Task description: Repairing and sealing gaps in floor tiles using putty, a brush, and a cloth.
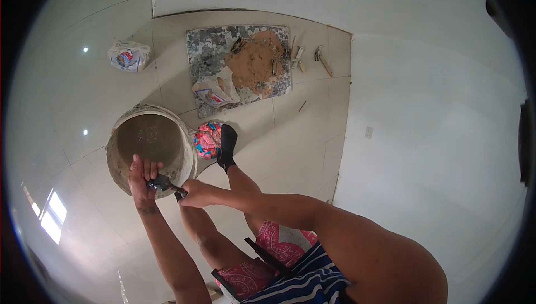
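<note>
A dark, wet hand tool (161, 183) with a wide end and a narrow neck is held over the near rim of a large round bucket (190, 136). My right hand (198, 193) is closed round its near end; the exact kind of tool is not clear. My left hand (143, 180) is beside the wide end, fingers stretched upward and touching it. Cloudy grey-brown water (149, 139) fills the lower part of the bucket.
Beyond the bucket lies a stained board (204, 52) bearing brown powder (257, 61) and an open plastic bag (216, 90). A hammer (323, 61) lies near the wall. Floral cloth (208, 140) sits between bucket and my foot; another bag (129, 56) stands far left.
</note>
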A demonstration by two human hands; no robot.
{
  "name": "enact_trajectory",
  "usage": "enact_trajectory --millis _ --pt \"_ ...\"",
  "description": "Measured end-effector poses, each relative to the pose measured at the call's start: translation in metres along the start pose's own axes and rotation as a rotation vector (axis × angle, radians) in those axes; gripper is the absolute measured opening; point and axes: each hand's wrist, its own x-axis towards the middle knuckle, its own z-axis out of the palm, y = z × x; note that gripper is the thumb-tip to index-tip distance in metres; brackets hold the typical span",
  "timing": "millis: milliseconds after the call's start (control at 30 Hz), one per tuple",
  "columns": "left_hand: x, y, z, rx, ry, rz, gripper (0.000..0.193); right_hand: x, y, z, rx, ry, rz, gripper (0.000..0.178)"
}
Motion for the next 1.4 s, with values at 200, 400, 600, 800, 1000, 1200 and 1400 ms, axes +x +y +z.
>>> enact_trajectory --millis 200,400,600,800,1000,1200,1400 --pt "0.004 -0.002 0.000 -0.141 -0.249 -0.056 0.043 0.005 0.000 0.008 0.801 -0.565 0.287 0.017" --pt "0.022 -0.008 -0.038 1.065 0.139 0.101 0.037 0.027 -0.005 -0.045 0.510 -0.411 0.247 0.015" --pt "0.030 -0.015 -0.015 0.973 0.657 -0.373 0.040 0.032 0.011 -0.027 -1.058 0.585 -0.292 0.033" --pt "0.021 0.002 -0.038 0.837 0.454 0.094 0.033 0.029 0.002 -0.024 -0.515 0.158 -0.110 0.030" --pt "0.013 0.018 -0.015 0.896 0.059 0.136 0.026 0.011 0.024 -0.008 0.022 -0.070 -0.093 0.031" --pt "0.005 0.015 0.042 0.647 0.014 0.204 0.036 -0.027 -0.011 0.028 0.814 -0.339 0.078 0.035" --pt "0.027 -0.001 0.023 0.469 0.260 0.119 0.033 0.005 0.016 0.000 0.820 -0.438 0.216 0.024"
